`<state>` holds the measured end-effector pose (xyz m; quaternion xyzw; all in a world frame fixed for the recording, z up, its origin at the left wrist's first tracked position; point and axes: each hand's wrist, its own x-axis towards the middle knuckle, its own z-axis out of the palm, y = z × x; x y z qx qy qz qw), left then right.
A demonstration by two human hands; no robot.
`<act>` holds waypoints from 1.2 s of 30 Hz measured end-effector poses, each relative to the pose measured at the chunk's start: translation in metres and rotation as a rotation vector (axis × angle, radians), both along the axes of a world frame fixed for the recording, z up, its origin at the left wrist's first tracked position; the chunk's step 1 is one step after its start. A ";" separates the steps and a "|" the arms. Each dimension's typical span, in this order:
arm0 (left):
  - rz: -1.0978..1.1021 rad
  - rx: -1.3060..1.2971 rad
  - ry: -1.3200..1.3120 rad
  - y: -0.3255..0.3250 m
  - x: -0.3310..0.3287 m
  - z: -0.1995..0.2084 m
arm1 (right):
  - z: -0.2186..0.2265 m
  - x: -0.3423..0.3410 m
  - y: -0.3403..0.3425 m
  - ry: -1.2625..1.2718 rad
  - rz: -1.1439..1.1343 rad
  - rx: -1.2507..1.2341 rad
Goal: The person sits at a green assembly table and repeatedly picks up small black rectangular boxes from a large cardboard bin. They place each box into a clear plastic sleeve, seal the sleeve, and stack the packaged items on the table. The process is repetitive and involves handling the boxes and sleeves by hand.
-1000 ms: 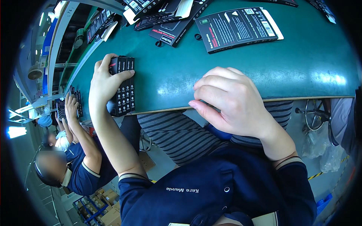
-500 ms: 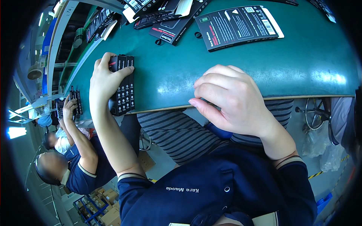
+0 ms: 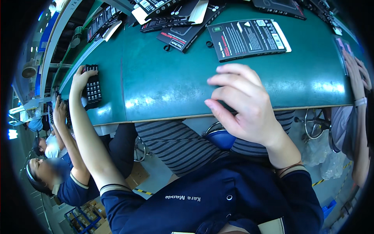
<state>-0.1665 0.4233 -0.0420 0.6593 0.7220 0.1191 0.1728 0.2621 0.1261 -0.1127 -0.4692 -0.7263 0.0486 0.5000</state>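
On the near side of the flat box [image 3: 245, 41], I have open green table [image 3: 163, 84] reaching left to the stack of boxes [image 3: 93, 91] that my left hand [image 3: 80, 80] grips. My right hand [image 3: 243, 103] fills some room just before the box. A jumbled pile [image 3: 179, 37] blocks its left; right of it, past a bare strip, a co-worker's hands [image 3: 353, 72] obstruct me.

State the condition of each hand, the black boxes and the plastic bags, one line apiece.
Left hand: closed around the box stack, thumb across it.
Right hand: empty, fingers loosely curled and apart.
Box stack: boxes side by side, gripped.
Flat box: lying down, white end flap sticking out.
Box pile: heaped loosely, overlapping.
Plastic bags: crumpled; contents unclear.
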 end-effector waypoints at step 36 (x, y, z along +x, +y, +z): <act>-0.972 0.363 -0.211 -0.218 0.287 -0.029 | 0.019 0.115 -0.038 -0.004 -0.395 -0.383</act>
